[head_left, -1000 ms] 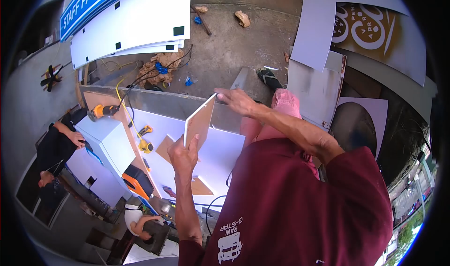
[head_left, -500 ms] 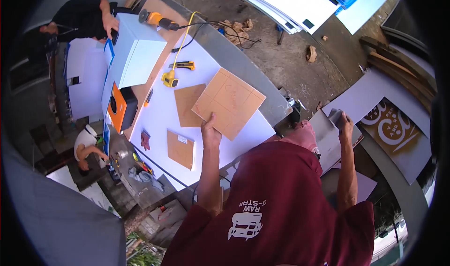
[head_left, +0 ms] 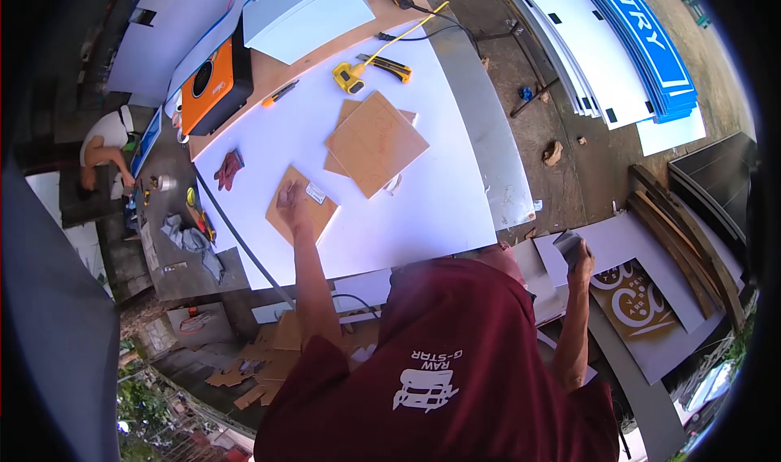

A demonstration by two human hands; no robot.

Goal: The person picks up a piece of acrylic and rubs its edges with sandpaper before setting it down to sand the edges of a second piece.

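Note:
My left hand (head_left: 293, 205) is over the brown square panel (head_left: 311, 213) that bears a small white label, its fingers apart and touching the panel's face; the fingertips are slightly blurred. Two other brown panels overlap on the white sheet (head_left: 439, 218), the upper one (head_left: 379, 146) turned at an angle. Off the table to the right, my right hand (head_left: 582, 260) is closed round a grey pad (head_left: 567, 246). A yellow tool (head_left: 348, 78), a black and yellow cutter (head_left: 386, 67) and a dark red glove (head_left: 229, 170) lie on the sheet.
An orange box (head_left: 218, 86) and a pale box (head_left: 305, 15) stand along the table's far left side. A black cable (head_left: 236, 233) crosses the near left corner. Blue and white signs (head_left: 643, 47) are stacked far right. Another person (head_left: 106, 146) bends down at the left.
My left hand has let go of the upper panel, which now rests on another panel, and has moved left to the labelled one. My right hand still holds the grey pad. The view has shifted.

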